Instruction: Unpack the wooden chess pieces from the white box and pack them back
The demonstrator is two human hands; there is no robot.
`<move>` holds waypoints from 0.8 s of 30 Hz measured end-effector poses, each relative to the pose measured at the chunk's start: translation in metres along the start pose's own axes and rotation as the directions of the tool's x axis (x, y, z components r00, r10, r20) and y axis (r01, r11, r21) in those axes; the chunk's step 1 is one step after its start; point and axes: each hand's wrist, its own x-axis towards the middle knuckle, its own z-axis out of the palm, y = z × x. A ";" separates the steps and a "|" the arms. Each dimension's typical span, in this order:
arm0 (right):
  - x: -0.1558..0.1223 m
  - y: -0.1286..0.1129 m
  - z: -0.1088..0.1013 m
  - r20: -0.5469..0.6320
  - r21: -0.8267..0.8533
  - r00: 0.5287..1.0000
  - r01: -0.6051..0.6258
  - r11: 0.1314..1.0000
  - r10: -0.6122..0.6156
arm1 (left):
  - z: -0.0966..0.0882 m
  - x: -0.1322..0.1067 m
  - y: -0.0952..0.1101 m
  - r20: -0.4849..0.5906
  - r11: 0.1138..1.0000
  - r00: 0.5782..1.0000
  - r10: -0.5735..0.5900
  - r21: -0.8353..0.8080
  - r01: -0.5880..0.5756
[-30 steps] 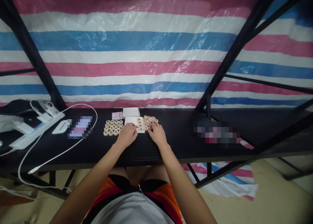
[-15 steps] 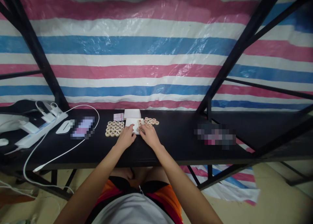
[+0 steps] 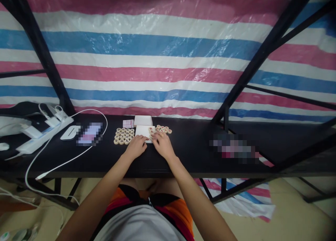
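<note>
A shallow white box (image 3: 142,131) lies on the black table, with a few red-marked Chinese chess pieces (image 3: 151,129) along its right side. My left hand (image 3: 135,146) rests at the box's front edge, fingers stretched toward its near right corner. Beside it, my right hand (image 3: 163,144) has its fingers bent down over a piece at the box's right edge; the fingers partly hide that piece. Dark-marked pieces (image 3: 121,136) stand in rows left of the box. More red-marked pieces (image 3: 166,129) lie loosely to its right.
Behind the box sits a white lid or second tray (image 3: 143,120), beside a small pink-and-white packet (image 3: 128,123). A phone (image 3: 90,133), a white cable (image 3: 68,163) and a power strip (image 3: 43,137) occupy the left. Blurred items (image 3: 233,146) lie right. Black frame bars (image 3: 244,80) rise behind.
My left hand's fingers have moved right across the box, toward its near right corner. My right hand stays by the box's right edge. The whole view has shifted slightly.
</note>
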 end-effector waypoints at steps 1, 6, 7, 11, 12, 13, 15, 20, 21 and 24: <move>-0.001 0.004 -0.001 -0.033 0.019 0.998 -0.045 0.999 0.046 | -0.001 0.000 0.001 0.003 1.000 1.000 -0.001 -0.006 0.001; -0.004 0.017 -0.006 0.005 0.096 0.995 -0.098 0.990 0.099 | -0.004 -0.002 0.003 0.012 1.000 1.000 -0.010 -0.009 0.010; -0.004 0.017 -0.006 0.006 0.100 0.997 -0.082 0.992 0.081 | -0.004 -0.002 0.003 0.011 1.000 1.000 -0.009 -0.009 0.009; -0.003 0.012 -0.007 -0.010 0.103 1.000 -0.027 0.994 0.028 | -0.003 -0.002 0.001 0.001 1.000 1.000 -0.006 0.000 0.006; -0.003 0.010 -0.007 0.011 0.104 1.000 -0.012 0.995 0.010 | -0.003 -0.001 0.001 0.002 1.000 1.000 -0.006 0.003 0.006; -0.003 0.010 -0.007 0.038 0.103 0.999 0.004 0.995 -0.008 | -0.003 -0.001 0.001 0.006 1.000 1.000 -0.005 0.006 0.005; -0.003 0.009 -0.007 0.083 0.094 0.996 0.034 0.995 -0.042 | -0.003 -0.001 0.000 0.011 1.000 1.000 -0.004 0.015 0.004; -0.003 0.006 -0.006 0.093 0.054 0.994 0.052 0.997 -0.057 | -0.004 -0.001 0.001 0.004 0.999 1.000 -0.014 0.037 0.014; -0.003 0.006 -0.006 0.089 0.055 0.995 0.045 0.997 -0.050 | -0.005 -0.001 0.001 0.005 0.999 1.000 -0.015 0.034 0.015; -0.003 0.010 -0.005 0.044 0.046 0.999 -0.027 0.999 0.025 | -0.005 -0.001 0.002 0.006 1.000 1.000 -0.016 0.021 0.015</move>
